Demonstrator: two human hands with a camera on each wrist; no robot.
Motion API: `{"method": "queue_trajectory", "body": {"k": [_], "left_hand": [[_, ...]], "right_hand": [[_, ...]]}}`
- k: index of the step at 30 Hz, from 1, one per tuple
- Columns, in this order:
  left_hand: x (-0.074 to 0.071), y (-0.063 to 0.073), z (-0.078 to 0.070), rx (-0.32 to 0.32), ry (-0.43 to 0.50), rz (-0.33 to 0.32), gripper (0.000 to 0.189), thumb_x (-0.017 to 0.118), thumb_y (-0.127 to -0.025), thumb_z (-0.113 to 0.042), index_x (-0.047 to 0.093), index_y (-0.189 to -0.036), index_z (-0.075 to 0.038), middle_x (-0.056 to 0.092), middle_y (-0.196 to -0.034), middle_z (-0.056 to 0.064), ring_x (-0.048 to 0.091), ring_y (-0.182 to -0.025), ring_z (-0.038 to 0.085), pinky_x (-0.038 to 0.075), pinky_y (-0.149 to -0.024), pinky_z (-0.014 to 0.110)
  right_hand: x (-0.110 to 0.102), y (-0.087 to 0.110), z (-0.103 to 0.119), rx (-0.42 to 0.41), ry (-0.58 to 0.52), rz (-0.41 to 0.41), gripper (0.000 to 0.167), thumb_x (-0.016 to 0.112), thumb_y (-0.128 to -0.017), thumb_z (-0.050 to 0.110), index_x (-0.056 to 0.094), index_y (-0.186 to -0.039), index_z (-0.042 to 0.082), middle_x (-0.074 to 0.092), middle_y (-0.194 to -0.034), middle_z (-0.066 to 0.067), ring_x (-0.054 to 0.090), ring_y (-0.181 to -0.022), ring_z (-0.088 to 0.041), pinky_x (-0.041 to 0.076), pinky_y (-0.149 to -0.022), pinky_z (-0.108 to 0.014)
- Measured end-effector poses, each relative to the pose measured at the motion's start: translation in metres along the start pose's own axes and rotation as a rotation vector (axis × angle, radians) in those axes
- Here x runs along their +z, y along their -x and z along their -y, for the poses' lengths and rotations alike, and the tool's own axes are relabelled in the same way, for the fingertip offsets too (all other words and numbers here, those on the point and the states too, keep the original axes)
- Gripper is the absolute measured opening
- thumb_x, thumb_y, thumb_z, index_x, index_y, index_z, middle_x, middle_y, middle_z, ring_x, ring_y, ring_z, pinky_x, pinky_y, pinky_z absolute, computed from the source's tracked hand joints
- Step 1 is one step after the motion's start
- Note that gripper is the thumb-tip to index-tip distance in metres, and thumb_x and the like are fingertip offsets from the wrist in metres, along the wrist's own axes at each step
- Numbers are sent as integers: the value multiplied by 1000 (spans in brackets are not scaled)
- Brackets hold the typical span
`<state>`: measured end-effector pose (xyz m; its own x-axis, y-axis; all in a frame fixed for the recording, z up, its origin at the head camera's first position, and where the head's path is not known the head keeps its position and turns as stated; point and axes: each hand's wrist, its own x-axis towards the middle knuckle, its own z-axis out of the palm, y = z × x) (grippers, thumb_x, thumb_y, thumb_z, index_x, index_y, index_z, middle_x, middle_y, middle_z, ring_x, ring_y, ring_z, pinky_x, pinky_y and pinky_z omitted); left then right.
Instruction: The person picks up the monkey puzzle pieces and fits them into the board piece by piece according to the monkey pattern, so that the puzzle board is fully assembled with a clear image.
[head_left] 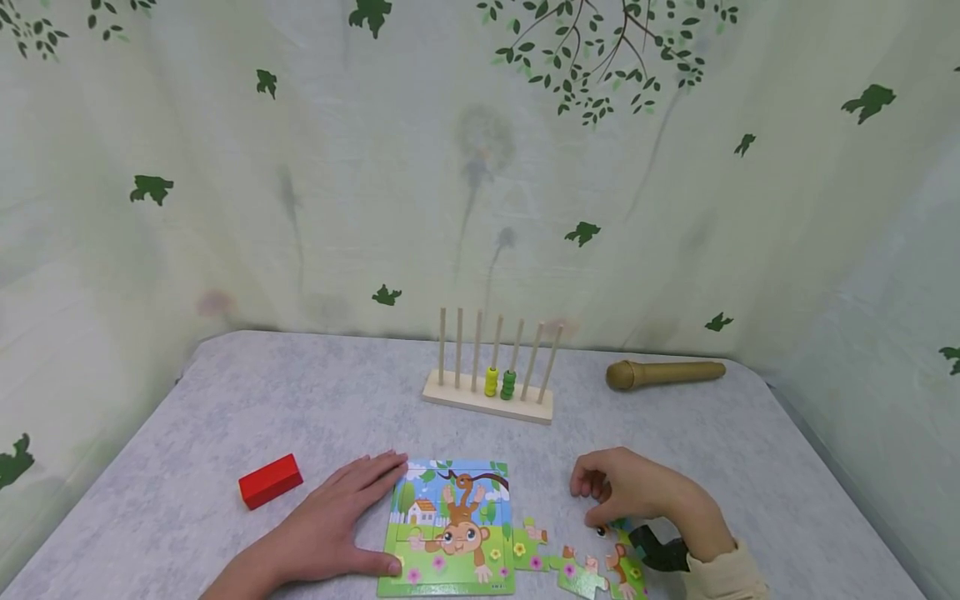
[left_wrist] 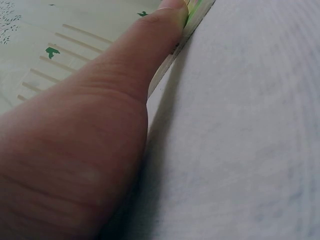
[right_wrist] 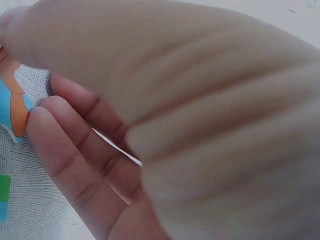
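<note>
A square monkey puzzle board [head_left: 450,508] lies at the front of the table. My left hand [head_left: 330,525] rests along its left side with fingers stretched out and the thumb over its lower left edge. In the left wrist view the thumb [left_wrist: 150,40] reaches the board's edge. To the right of the board, my right hand [head_left: 630,487] bends low over the table. Its fingers and thumb meet a blue and orange puzzle piece [right_wrist: 19,110], partly out of frame. Loose puzzle pieces [head_left: 531,550] with green grass and flowers lie between board and right wrist.
Behind the board stands a wooden peg stand [head_left: 487,404] with yellow beads [head_left: 491,382] and green beads [head_left: 508,385]. A red block [head_left: 271,482] lies to the left of my left hand. At the back right lies a brown stick with a rounded head [head_left: 663,374].
</note>
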<state>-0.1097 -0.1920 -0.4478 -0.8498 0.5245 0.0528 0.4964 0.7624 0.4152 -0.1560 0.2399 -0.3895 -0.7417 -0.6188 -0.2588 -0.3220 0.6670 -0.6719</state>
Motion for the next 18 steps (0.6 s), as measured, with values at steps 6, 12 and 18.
{"method": "queue_trajectory", "body": {"k": [6,12,18], "left_hand": [[0,0,0,-2,6,4,113,62,-70,-91,41,-159,-25,37,-165,-7,35,-150,29,38,-114,63],[1,0,0,2,-1,-3,113,61,-70,-91,42,-159,-25,37,-165,-7,36,-149,28,39,-114,63],[0,0,0,3,-4,-7,113,61,-70,-91,42,-159,-25,38,-164,-7,37,-149,28,39,-113,63]], "right_hand": [[1,-2,-2,4,14,-5,22,86,-84,15,67,-96,18,64,-87,3,57,-77,-9,50,-69,-24],[-1,-1,-2,23,24,-36,22,86,-84,19,68,-97,17,64,-88,3,57,-77,-10,50,-68,-24],[-2,1,-2,31,22,-32,18,85,-85,19,68,-92,16,63,-82,4,55,-73,-7,48,-66,-24]]}}
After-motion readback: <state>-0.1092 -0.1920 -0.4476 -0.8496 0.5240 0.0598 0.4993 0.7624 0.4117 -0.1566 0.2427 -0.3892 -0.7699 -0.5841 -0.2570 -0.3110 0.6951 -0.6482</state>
